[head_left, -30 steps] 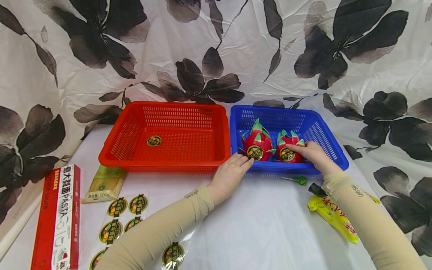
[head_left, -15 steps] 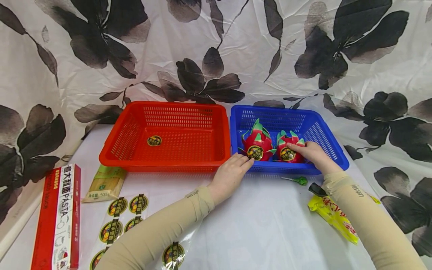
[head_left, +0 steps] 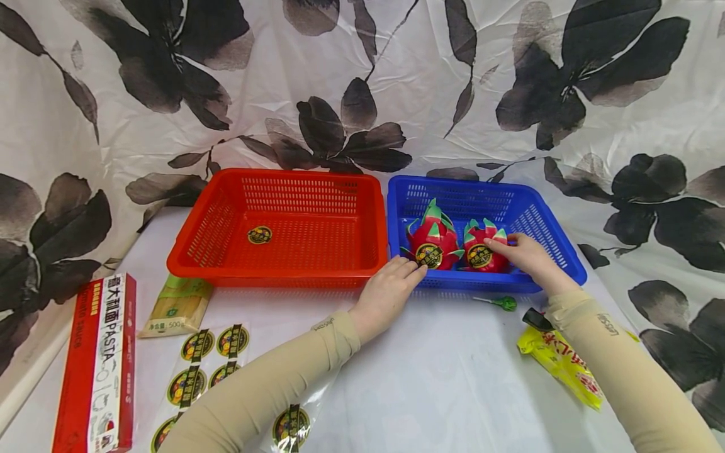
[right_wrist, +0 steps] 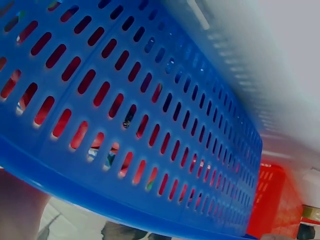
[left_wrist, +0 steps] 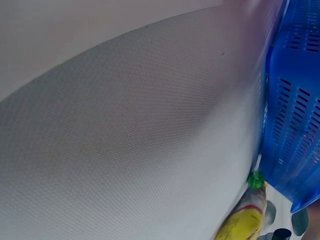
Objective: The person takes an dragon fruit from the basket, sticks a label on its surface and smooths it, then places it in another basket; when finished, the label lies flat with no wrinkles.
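Note:
Two red dragon fruits with green-tipped scales stand side by side in the blue basket [head_left: 544, 217], each with a round black-and-gold sticker facing front. My right hand [head_left: 529, 257] reaches over the basket's front right and holds the right dragon fruit [head_left: 491, 261], its thumb on the front of the skin. The left hand [head_left: 391, 292] lies at the basket's front left corner, fingers laid over the rim, fingertips right by the left dragon fruit [head_left: 435, 238]. Basket walls fill most of the right wrist view, with red showing through the slots. The left wrist view shows mostly white tablecloth.
Left of it stands a red basket [head_left: 283, 277] with one sticker [head_left: 259, 235] inside. A green lollipop [head_left: 506, 303] and a yellow packet [head_left: 561, 365] lie in front. A pasta box [head_left: 96, 365], a noodle pack [head_left: 177, 306] and a sticker sheet [head_left: 212, 352] lie at left.
My right hand has shifted slightly, its thumb a little higher on the right dragon fruit, whose sticker now sits slightly further left. The left hand keeps its place.

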A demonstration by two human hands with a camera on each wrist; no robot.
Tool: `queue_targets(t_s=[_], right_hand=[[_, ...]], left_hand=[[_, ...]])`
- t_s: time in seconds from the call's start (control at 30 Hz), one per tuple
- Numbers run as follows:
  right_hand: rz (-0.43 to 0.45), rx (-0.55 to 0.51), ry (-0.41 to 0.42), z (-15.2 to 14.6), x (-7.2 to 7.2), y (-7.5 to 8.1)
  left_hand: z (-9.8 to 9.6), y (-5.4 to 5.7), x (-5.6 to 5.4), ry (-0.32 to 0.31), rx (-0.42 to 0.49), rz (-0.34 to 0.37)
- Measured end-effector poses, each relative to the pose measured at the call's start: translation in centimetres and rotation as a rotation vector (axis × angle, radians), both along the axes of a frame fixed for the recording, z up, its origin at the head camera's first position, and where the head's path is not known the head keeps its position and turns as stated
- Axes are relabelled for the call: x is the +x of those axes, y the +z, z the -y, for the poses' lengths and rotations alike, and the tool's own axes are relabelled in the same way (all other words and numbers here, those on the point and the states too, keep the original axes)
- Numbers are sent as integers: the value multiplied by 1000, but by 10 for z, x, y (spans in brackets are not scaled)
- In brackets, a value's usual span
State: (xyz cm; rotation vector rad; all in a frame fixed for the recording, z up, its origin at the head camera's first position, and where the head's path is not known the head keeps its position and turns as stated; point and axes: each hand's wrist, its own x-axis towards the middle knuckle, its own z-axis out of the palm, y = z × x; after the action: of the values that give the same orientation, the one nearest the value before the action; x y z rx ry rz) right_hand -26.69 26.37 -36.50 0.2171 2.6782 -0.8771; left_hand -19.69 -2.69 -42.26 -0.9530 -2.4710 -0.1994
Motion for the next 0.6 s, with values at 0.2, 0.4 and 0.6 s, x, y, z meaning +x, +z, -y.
queue_targets(t_s=[0.2,0.4,0.6], right_hand=[[-85,41,29,-1,1,-1],[-150,70,50,2,9,2],[-232,137,97,13,21,2]], left_hand=[[-1,0,0,4,5,13],[-2,1,0,4,10,15],[-1,3,1,3,20,20]])
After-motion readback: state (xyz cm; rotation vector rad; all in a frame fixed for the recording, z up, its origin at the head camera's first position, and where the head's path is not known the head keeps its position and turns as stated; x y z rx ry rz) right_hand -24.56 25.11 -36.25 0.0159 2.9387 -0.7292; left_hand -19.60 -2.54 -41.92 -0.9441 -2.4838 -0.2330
